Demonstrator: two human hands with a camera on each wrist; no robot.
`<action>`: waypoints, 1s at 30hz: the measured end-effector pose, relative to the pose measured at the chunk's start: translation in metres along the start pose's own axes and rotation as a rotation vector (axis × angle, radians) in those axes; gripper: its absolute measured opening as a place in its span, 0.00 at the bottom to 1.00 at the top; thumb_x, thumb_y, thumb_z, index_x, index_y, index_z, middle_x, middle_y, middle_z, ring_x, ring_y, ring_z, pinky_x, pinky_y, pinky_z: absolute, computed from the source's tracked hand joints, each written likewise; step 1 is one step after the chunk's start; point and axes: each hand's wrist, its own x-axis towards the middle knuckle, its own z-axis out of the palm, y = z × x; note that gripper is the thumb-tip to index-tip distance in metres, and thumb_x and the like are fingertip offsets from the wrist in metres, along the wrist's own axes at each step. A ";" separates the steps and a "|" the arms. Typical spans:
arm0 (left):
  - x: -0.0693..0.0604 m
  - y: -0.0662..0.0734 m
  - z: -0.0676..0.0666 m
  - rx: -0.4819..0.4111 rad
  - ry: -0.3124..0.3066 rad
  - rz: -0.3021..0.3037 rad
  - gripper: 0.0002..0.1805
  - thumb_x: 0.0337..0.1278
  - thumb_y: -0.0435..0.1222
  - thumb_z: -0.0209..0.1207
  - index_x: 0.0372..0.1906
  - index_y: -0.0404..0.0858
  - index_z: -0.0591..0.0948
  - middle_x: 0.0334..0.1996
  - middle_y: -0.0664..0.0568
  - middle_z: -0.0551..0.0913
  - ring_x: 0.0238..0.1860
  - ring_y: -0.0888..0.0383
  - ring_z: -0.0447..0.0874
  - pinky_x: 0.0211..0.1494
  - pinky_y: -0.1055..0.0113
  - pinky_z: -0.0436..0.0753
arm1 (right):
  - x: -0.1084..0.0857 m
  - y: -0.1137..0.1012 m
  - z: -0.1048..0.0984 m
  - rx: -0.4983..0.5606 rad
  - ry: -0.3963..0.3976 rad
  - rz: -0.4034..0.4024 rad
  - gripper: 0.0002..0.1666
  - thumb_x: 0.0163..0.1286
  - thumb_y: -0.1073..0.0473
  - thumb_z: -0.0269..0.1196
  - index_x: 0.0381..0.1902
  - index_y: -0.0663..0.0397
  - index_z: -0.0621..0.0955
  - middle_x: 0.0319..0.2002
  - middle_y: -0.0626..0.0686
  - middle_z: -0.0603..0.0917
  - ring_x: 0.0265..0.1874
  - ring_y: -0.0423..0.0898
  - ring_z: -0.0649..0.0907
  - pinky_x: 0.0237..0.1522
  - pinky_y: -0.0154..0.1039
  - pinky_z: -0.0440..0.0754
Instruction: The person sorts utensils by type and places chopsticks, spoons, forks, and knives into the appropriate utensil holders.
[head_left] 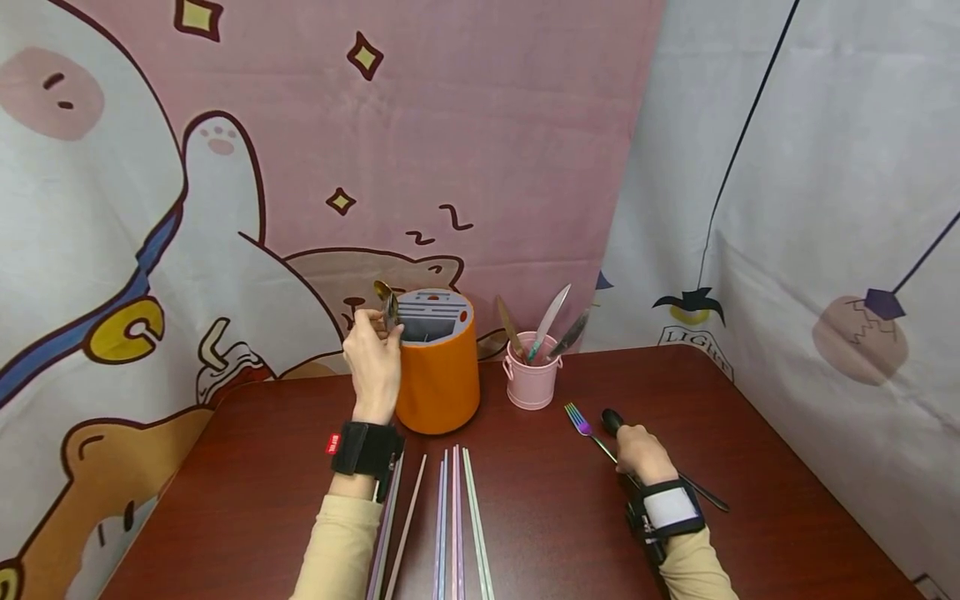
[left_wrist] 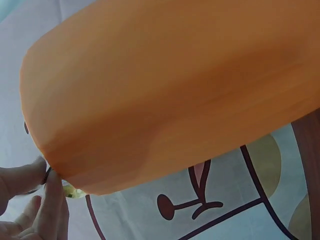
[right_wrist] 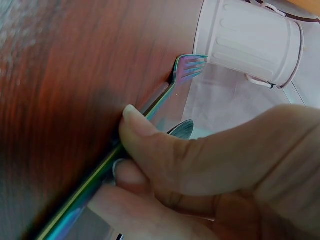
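Observation:
My left hand point(head_left: 375, 358) is raised at the near left rim of an orange cylindrical holder point(head_left: 438, 383) with a grey slotted top. It pinches a gold spoon point(head_left: 384, 293) whose bowl points up; in the left wrist view the fingers hide most of the spoon. On the right, my right hand point(head_left: 643, 454) is low over the table. Its thumb and fingers pinch the handle of a rainbow-coloured fork point(right_wrist: 187, 69), tines pointing toward the pink bucket. A dark spoon point(head_left: 612, 419) lies beside the fork, partly covered by that hand.
A small pink bucket point(head_left: 531, 387) holding several knives point(head_left: 551, 317) stands right of the orange holder. Several pastel chopsticks point(head_left: 456, 517) lie along the near middle of the brown table point(head_left: 555, 517). A printed cloth point(head_left: 487, 125) hangs behind.

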 end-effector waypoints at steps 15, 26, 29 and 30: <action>-0.018 -0.011 -0.015 -0.018 -0.039 0.007 0.16 0.55 0.36 0.64 0.44 0.29 0.77 0.36 0.39 0.84 0.36 0.45 0.84 0.41 0.53 0.80 | -0.004 0.000 0.000 0.066 -0.015 -0.011 0.08 0.49 0.72 0.67 0.28 0.68 0.78 0.19 0.56 0.76 0.13 0.47 0.77 0.15 0.35 0.72; -0.072 -0.025 -0.018 -0.018 -0.131 -0.037 0.14 0.59 0.36 0.61 0.46 0.31 0.77 0.36 0.41 0.85 0.33 0.48 0.85 0.36 0.57 0.83 | -0.004 0.002 0.001 0.057 -0.019 -0.024 0.07 0.50 0.70 0.68 0.24 0.64 0.79 0.17 0.55 0.76 0.13 0.46 0.78 0.16 0.36 0.73; -0.082 -0.023 -0.018 -0.023 -0.176 -0.045 0.13 0.59 0.35 0.61 0.45 0.32 0.78 0.35 0.42 0.86 0.34 0.49 0.85 0.36 0.58 0.83 | -0.003 0.003 0.001 0.064 -0.028 -0.053 0.06 0.50 0.70 0.67 0.21 0.63 0.78 0.17 0.54 0.75 0.13 0.45 0.76 0.16 0.35 0.71; -0.084 -0.021 -0.018 -0.027 -0.194 -0.044 0.13 0.59 0.36 0.61 0.45 0.32 0.78 0.35 0.42 0.86 0.34 0.49 0.85 0.37 0.57 0.83 | -0.002 0.004 0.001 0.070 -0.029 -0.063 0.06 0.50 0.70 0.66 0.20 0.62 0.78 0.16 0.53 0.75 0.13 0.44 0.75 0.16 0.34 0.70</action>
